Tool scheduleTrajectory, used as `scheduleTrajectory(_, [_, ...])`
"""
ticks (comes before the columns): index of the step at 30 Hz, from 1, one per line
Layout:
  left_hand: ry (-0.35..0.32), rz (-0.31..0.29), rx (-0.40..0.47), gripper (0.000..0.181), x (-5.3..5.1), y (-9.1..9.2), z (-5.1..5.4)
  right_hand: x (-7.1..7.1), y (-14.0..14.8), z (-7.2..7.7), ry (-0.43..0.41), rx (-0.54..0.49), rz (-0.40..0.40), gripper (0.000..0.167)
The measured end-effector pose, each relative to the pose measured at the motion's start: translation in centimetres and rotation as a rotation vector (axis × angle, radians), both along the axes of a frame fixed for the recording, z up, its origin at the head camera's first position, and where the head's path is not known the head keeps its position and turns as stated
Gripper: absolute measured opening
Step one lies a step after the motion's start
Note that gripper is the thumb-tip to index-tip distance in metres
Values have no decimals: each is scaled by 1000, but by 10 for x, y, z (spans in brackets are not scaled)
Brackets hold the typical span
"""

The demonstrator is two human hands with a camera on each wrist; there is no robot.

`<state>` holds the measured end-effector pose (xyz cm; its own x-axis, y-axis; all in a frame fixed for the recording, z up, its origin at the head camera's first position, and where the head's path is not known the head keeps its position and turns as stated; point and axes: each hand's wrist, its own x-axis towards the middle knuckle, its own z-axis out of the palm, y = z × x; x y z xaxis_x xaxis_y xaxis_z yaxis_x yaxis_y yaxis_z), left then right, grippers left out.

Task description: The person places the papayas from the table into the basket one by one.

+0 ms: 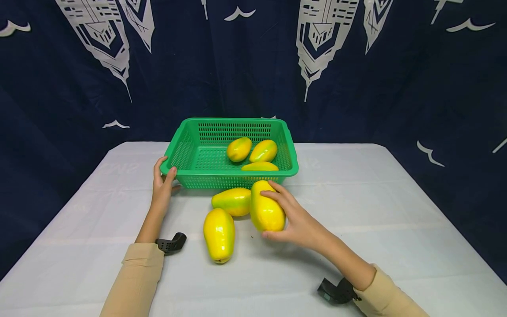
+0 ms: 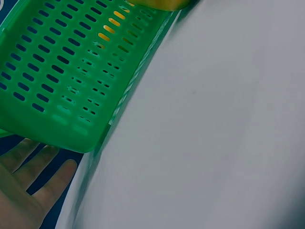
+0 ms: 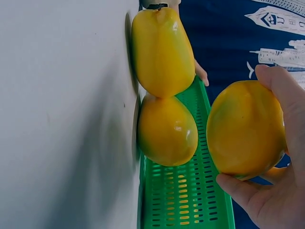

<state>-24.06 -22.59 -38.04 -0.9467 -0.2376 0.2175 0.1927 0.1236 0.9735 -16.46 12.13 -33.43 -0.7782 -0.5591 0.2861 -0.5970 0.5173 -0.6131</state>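
Head view alone shows the whole green basket (image 1: 229, 173), with three yellow-green fruits (image 1: 239, 149) lying toward its right end. From the left wrist, they appear only as yellow glimpses through the basket's slots, but that view adds several straight, spread fingers just past its end wall. The right wrist view shows the held fruit (image 1: 266, 209) clear of the tabletop, one end facing the camera.

The right hand (image 1: 291, 218) grasps that fruit in front of the basket's near wall, thumb on one side and fingers on the other. The left hand (image 1: 161, 182) is unclenched, touching the basket's near-left corner with thumb and fingers parted. Two loose fruits lie in front of the basket, one (image 1: 231, 201) close to its near wall, the other (image 1: 219, 235) farther out.

Under the basket spreads a white-covered table (image 1: 356, 211); behind it hangs a navy curtain (image 1: 222, 66) printed with white towers and birdlike curves.
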Motion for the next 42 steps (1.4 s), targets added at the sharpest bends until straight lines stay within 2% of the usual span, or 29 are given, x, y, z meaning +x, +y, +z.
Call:
scheduleTrajectory(14, [6,-14,13,54,-1,-2,-1,-6,7,5,-16,-12,-49,78])
scheduleTrajectory(23, [-7,-2,16,54,1,0,0,-8,10,8,-11,-24,-72,79])
scheduleTrajectory(32, [-7,-9,7,54,16,10,18,-12,13,11,18,-50,-82,79])
scheduleTrajectory(42, [-4,-8,1,53,17,12,20,-16,16,13,14,-84,-102,80])
